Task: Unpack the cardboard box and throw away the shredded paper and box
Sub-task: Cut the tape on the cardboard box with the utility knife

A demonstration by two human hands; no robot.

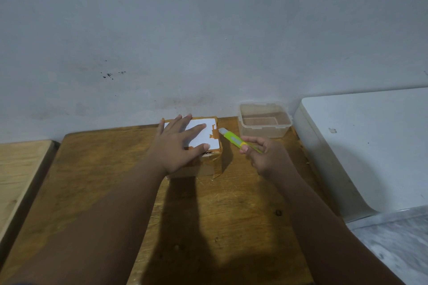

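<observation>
While the cardboard box (pixel 203 146) sits sealed at the far edge of the wooden table (pixel 97 187), against the wall, I judge the task barely begun; brown tape (pixel 215 134) runs along its right side over a white label (pixel 203 134), and no flap is lifted. I have my left hand (pixel 177 146) pressed flat on the lid, fingers spread and holding nothing; my right hand (pixel 261 157) is curled around a green utility knife (pixel 236 140), its tip just beside the box's right edge. I cannot tell whether the tape is cut yet. A clear plastic container (pixel 265 120) stands open near the far right corner. What remains, as I see it: slit the tape, lift out the contents, bin the shredded paper and the box; no bin shows.
</observation>
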